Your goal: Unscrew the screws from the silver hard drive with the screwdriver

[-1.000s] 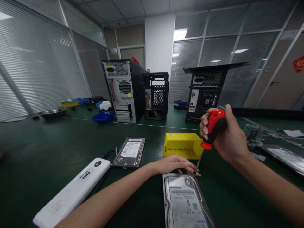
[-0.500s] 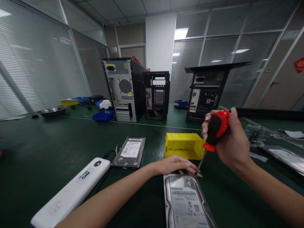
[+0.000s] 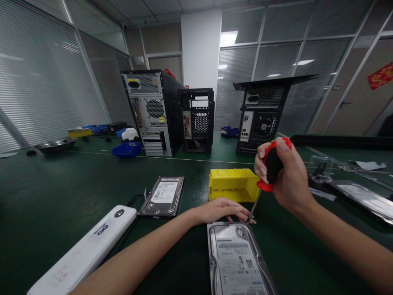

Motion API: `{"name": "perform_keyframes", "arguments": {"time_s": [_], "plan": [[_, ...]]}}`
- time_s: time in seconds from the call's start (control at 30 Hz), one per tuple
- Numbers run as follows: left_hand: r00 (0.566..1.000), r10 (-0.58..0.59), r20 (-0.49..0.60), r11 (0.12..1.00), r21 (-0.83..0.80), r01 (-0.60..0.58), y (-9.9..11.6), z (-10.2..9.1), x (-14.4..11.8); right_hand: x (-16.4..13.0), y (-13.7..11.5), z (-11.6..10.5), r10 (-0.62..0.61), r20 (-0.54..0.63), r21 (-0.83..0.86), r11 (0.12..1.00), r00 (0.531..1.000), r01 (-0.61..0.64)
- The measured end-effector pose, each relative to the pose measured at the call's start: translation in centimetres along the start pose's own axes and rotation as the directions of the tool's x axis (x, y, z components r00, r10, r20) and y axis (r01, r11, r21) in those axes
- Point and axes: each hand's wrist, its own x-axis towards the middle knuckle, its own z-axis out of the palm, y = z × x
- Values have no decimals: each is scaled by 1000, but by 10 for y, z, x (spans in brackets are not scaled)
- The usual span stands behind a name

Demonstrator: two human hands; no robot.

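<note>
A silver hard drive (image 3: 238,260) lies label up on the green table, cut off by the bottom edge of the view. My right hand (image 3: 293,180) is wrapped round the red and black handle of a screwdriver (image 3: 273,164). The screwdriver's shaft slants down to the drive's far right corner; what its tip meets is too small to make out. My left hand (image 3: 222,209) rests at the drive's far edge, fingers stretched out beside the screwdriver's tip. Just behind that hand a yellow plastic bin (image 3: 222,176) faces right on its side.
To the left are another hard drive (image 3: 164,196) and a white power bank (image 3: 82,250) marked 18. Computer cases (image 3: 150,110) stand at the back, near a blue bin (image 3: 126,150). At right lie more drives (image 3: 365,198) and a clear cup (image 3: 321,166).
The whole view has shifted slightly, so everything appears a little further left. The screwdriver handle has turned in my right hand, showing more black. My left hand keeps its place at the drive.
</note>
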Motion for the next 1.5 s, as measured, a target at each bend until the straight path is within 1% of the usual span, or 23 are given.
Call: {"name": "perform_keyframes", "arguments": {"time_s": [0.1,0.23,0.33,0.5,0.57,0.67,0.8,0.9,1.0,1.13,1.2,1.33,1.43,1.5], "plan": [[1000,-14,-6,1000,11,14,2,1,0,0,1,-1,-20,-23,3,1000,1000,20],[1000,-16,-7,999,48,16,2,2,1,1,0,-1,24,23,73,997,999,-26],[1000,-11,-4,999,53,12,0,1,2,1,-1,1,20,5,103,994,1000,-21],[1000,-12,2,999,36,12,-1,0,2,0,-3,6,29,-38,10,1000,999,-29],[1000,-16,6,999,38,16,0,0,1,0,-3,5,33,-52,-3,999,998,-33],[1000,-19,9,998,57,18,3,1,1,1,-4,1,69,-61,33,997,996,-67],[1000,-14,14,998,69,13,5,1,0,3,-6,-1,130,-18,67,989,991,-129],[1000,1,25,998,66,-3,3,0,1,4,-5,0,87,-8,84,993,996,-86],[1000,8,17,998,65,-9,2,1,2,4,-3,1,45,-28,47,998,999,-43],[1000,-18,-2,997,73,19,3,1,2,5,-1,-2,55,-69,7,999,996,-54],[1000,-20,3,997,73,20,4,1,2,5,-1,-4,73,-72,26,997,995,-72],[1000,-17,1,997,73,17,4,1,2,5,-3,-5,142,-35,97,986,989,-139],[1000,-8,4,998,69,7,4,1,2,4,-2,-2,110,-38,139,985,993,-103],[1000,4,11,997,75,-5,4,1,2,4,-1,-1,65,-59,121,991,996,-58]]}}
